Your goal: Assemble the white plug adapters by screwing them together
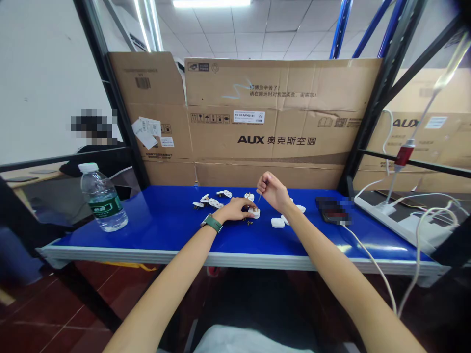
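Observation:
My left hand (236, 209), with a green-banded watch on the wrist, is closed on a small white plug part (254, 214) on the blue table. Just above it, my right hand (274, 191) is a fist around a thin screwdriver (259, 198), its shaft pointing down toward the plug part; its handle is hidden. Several white plug pieces with dark prongs (213, 202) lie left of my left hand. Another white piece (249, 196) sits behind it. Tiny brass-coloured bits (249, 223) lie in front. Under my right forearm are white plug covers (277, 223).
A water bottle (105, 201) stands at the table's left end. On the right lie a phone (333, 211) with a cable and a white power strip (395, 225) with more cables. Cardboard (275, 122) walls off the back. Another person (97, 154) is beyond the left side.

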The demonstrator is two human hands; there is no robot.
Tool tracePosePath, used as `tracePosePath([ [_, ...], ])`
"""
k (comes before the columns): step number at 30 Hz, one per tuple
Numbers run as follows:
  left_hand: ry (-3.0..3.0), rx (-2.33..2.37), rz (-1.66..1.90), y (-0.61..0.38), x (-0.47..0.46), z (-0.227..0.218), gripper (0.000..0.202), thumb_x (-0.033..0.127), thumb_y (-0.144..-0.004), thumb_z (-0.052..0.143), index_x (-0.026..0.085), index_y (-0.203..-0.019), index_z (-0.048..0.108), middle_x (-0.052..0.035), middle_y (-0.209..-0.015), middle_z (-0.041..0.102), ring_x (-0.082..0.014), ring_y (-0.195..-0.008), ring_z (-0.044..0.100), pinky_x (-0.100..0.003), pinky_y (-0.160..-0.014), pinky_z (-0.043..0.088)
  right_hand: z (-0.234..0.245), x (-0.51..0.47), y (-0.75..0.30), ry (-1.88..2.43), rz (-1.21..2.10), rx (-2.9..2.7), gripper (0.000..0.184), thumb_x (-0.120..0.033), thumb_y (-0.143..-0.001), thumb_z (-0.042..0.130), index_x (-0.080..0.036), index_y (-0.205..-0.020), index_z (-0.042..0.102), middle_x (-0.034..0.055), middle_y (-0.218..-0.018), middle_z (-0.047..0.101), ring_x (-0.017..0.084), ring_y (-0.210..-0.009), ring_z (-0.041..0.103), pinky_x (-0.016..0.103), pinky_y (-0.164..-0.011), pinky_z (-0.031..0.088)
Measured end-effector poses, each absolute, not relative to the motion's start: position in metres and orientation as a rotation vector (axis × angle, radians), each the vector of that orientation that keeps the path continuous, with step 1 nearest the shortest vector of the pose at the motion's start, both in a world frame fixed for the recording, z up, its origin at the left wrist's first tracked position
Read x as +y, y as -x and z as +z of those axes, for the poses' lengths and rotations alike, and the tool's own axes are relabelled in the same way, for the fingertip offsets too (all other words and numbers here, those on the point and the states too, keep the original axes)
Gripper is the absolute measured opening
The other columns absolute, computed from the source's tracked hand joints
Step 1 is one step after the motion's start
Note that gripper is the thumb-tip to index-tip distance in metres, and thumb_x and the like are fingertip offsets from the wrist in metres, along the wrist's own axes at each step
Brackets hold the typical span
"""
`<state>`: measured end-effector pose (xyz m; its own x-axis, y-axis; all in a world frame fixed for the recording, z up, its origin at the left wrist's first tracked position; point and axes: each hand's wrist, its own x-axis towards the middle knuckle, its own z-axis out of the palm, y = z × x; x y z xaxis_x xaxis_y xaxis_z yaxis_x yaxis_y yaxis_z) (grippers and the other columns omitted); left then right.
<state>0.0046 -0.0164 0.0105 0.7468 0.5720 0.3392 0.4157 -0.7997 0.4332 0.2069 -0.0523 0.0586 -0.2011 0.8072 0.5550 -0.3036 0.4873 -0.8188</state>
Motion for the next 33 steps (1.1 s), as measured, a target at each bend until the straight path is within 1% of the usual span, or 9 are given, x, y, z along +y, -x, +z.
tracePosePath([
  [2, -2.609, 0.757, 0.665, -0.0046, -0.0158, 0.01, 0.032, 0.041, -0.085, 0.079, 0.027, -0.113, 0.078, -0.0046, -0.115, 0.079, -0.0239, -0.108, 0.072, -0.032, -0.098, 0.051, 0.0584, -0.0539, -0.2044, 0.476, 1.1, -1.425, 0.042, -0.061, -0.092, 0.051, -0.026, -0.078, 0.034, -0.0019, -0.07, 0.03, 0.018, -0.062, 0.036, 0.032, -0.062, 0.043],
  [5, -2.602, 0.736, 0.664, -0.0047, -0.015, 0.0095, 0.032, 0.042, -0.085, 0.078, 0.026, -0.113, 0.078, -0.0049, -0.115, 0.079, -0.024, -0.107, 0.072, -0.032, -0.098, 0.051, 0.0578, -0.0542, -0.2031, 0.469, 1.131, -1.439, 0.045, -0.06, -0.091, 0.054, -0.025, -0.075, 0.031, -0.0023, -0.068, 0.028, 0.017, -0.06, 0.032, 0.031, -0.06, 0.04],
  [10, -2.626, 0.737, 0.635, -0.005, -0.013, 0.0085, 0.031, 0.042, -0.086, 0.078, 0.026, -0.113, 0.077, -0.0045, -0.116, 0.078, -0.0238, -0.109, 0.072, -0.032, -0.099, 0.051, 0.0562, -0.054, -0.201, 0.418, 1.216, -1.458, 0.045, -0.058, -0.09, 0.06, -0.025, -0.073, 0.034, -0.0027, -0.067, 0.03, 0.016, -0.059, 0.03, 0.03, -0.058, 0.036],
  [17, -2.643, 0.746, 0.616, -0.0048, -0.0108, 0.0065, 0.033, 0.042, -0.087, 0.077, 0.026, -0.117, 0.076, -0.0042, -0.119, 0.078, -0.0244, -0.111, 0.071, -0.033, -0.1, 0.05, 0.0538, -0.0545, -0.1982, 0.461, 1.228, -1.475, 0.05, -0.062, -0.088, 0.063, -0.025, -0.073, 0.033, -0.0025, -0.068, 0.03, 0.016, -0.06, 0.029, 0.03, -0.057, 0.035],
  [25, -2.647, 0.781, 0.586, -0.0043, -0.0127, 0.0085, 0.037, 0.045, -0.088, 0.075, 0.025, -0.12, 0.075, -0.0045, -0.123, 0.076, -0.0236, -0.114, 0.07, -0.031, -0.102, 0.05, 0.0541, -0.0534, -0.1994, 0.374, 1.317, -1.421, 0.049, -0.057, -0.086, 0.07, -0.024, -0.073, 0.038, -0.0028, -0.067, 0.032, 0.014, -0.06, 0.028, 0.028, -0.056, 0.031],
  [29, -2.651, 0.798, 0.58, -0.0046, -0.0141, 0.01, 0.038, 0.044, -0.088, 0.076, 0.025, -0.121, 0.075, -0.0036, -0.122, 0.077, -0.023, -0.115, 0.07, -0.031, -0.102, 0.049, 0.0544, -0.0541, -0.1993, 0.313, 1.359, -1.387, 0.046, -0.052, -0.087, 0.072, -0.023, -0.072, 0.04, -0.003, -0.066, 0.033, 0.014, -0.059, 0.028, 0.028, -0.056, 0.029],
  [33, -2.658, 0.799, 0.578, -0.005, -0.0149, 0.0104, 0.037, 0.044, -0.089, 0.076, 0.025, -0.12, 0.075, -0.0036, -0.122, 0.077, -0.0232, -0.115, 0.07, -0.031, -0.102, 0.049, 0.055, -0.0542, -0.1989, 0.305, 1.367, -1.376, 0.045, -0.05, -0.087, 0.073, -0.022, -0.072, 0.041, -0.0031, -0.066, 0.034, 0.013, -0.058, 0.028, 0.027, -0.056, 0.027],
])
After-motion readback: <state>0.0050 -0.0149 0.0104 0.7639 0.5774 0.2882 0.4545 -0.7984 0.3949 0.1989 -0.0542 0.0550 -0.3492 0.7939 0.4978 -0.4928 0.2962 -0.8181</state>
